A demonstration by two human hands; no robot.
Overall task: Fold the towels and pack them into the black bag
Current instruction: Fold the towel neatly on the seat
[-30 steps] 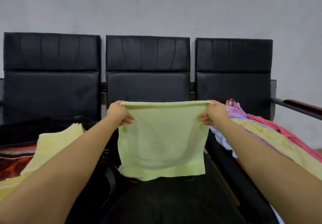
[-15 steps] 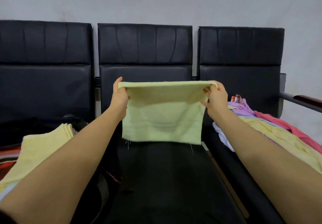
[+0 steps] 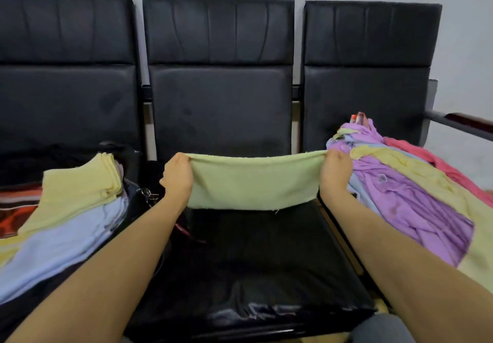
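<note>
Head view: mid-frame, the left hand (image 3: 177, 175) and right hand (image 3: 335, 171) each grip an upper corner of the green towel (image 3: 253, 182), stretching it taut above the middle seat (image 3: 253, 262), apparently to square the fold. Folded stack (image 3: 80, 190) lies left, unfolded pile (image 3: 405, 196) right.

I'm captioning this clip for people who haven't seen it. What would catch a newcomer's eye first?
First, the pale green towel stretched between the left hand and right hand, over the middle black seat. Next, the tangled pile of purple, yellow and pink cloths on the right seat. Then the neat stack of folded yellow and light blue towels on the left.
</note>
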